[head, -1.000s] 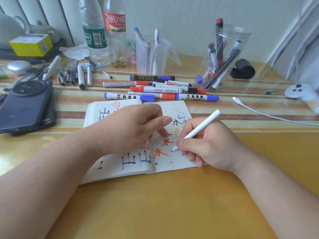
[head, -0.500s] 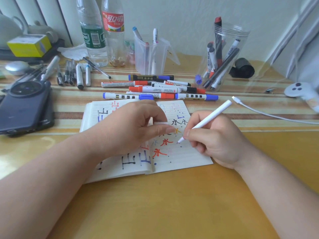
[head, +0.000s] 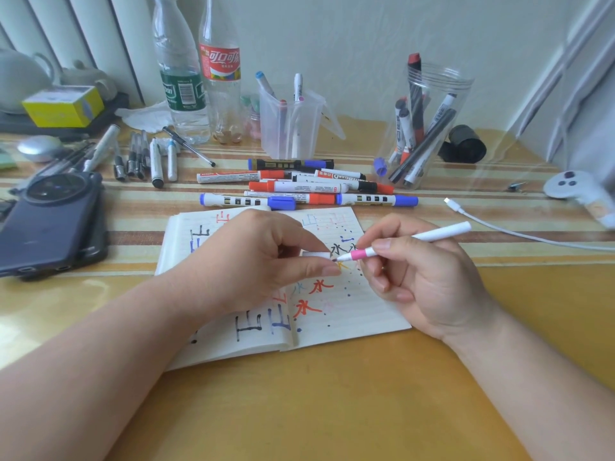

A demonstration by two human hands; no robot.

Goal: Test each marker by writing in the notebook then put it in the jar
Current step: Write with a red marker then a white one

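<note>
**Marker tip and cap held point to mouth above notebook**

A white marker (head: 432,235) with a pink collar is pinched in the grip of the right hand (head: 422,281), between thumb and forefinger. Its tip is pointed left above the open notebook (head: 359,314), which is laid near the middle of the bench (head: 332,410). A white cap (head: 314,255) is pinched between thumb and forefinger of the left hand (head: 253,264), its mouth just beside the marker's tip; whether they touch cannot be told. The page is covered with red, blue and black characters. Loose markers (head: 299,187) are spread just beyond the notebook's far edge. The clear jar (head: 461,91), with several markers stood in it, is set toward the bench's far right.
</note>
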